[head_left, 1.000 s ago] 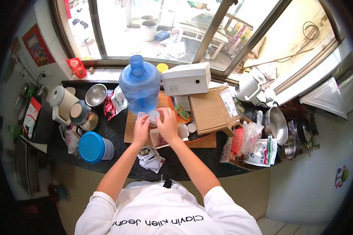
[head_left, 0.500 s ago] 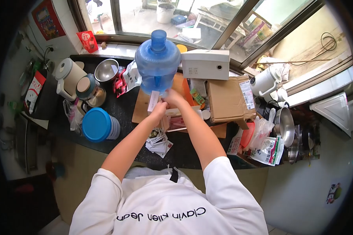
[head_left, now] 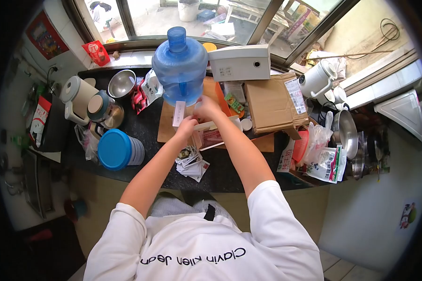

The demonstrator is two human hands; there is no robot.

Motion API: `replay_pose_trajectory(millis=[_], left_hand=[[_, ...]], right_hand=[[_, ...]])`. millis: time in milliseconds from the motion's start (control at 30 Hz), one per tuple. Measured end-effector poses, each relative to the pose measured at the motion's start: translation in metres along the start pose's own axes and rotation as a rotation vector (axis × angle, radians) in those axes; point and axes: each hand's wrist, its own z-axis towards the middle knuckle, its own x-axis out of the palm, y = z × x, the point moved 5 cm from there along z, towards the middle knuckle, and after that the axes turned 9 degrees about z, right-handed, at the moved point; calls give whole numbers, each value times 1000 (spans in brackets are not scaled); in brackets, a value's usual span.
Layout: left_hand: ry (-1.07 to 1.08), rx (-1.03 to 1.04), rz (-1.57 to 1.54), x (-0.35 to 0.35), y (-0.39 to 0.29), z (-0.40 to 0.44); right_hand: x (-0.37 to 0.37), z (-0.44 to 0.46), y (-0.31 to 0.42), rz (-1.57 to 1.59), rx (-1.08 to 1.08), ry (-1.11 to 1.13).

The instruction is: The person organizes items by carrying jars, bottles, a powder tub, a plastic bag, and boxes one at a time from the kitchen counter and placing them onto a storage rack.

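Observation:
My left hand (head_left: 186, 127) and my right hand (head_left: 207, 109) are close together at the front of a large blue water jug (head_left: 179, 70). Both have curled fingers, and whatever is between them is too small or hidden to make out. Just left of them stands a narrow white box (head_left: 178, 114) with faint print. Under my right forearm sits an open white carton (head_left: 213, 136) with pinkish contents, partly covered by the arm. A loose pile of printed cards (head_left: 192, 166) lies on the dark counter (head_left: 159, 175), nearer to me than my left hand.
A blue-lidded tub (head_left: 115, 150), a glass jug (head_left: 109, 112) and a steel bowl (head_left: 122, 83) are on the left. To the right are a cardboard box (head_left: 274, 105), a long white box (head_left: 239, 63), plastic bags (head_left: 316, 136) and a steel pan (head_left: 347, 131).
My hands have moved slightly apart, the right one up and to the right of the left. The camera view has shifted a little, so the counter things sit differently in the picture.

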Motion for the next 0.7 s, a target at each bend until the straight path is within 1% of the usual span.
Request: replay_pose_trajectory(millis=[67,167,200,300,333,400,433,500,533,567,600,700], left_hand=[[-34,127,-4,0,-8,-6],[-45,365,-91,-7,-9,-4],[13,439,-102,-11,-7,0],[-50,657,100,-25,-34,-33],[-165,761,255,-30,-49,-51],[-248,923,467,-33,-67,-75],[-294,1003,571,-34,-76,-89],[-262,1033,547,-37,-84,-113],[-240,1051,548,-41,-85,-124],[-221,1068,550,-45,-85,-135],[-259,1114,578,-51,-87,-150],[-115,1082,545,-68,-73,-176]], right_hand=[[-11,-11,12,-108,-83,-125],[-34,-31,30,-78,-209,-326],[-39,-43,36,-40,-218,-341],[-58,-94,63,29,-264,-401],[-59,-113,72,37,-288,-427],[-59,-147,84,58,-374,-483],[-57,-163,88,89,-384,-500],[-46,-193,92,154,-397,-526],[-38,-200,86,172,-448,-556],[-29,-205,77,264,-455,-556],[-18,-213,71,357,-463,-557],[16,-242,63,586,-496,-568]])
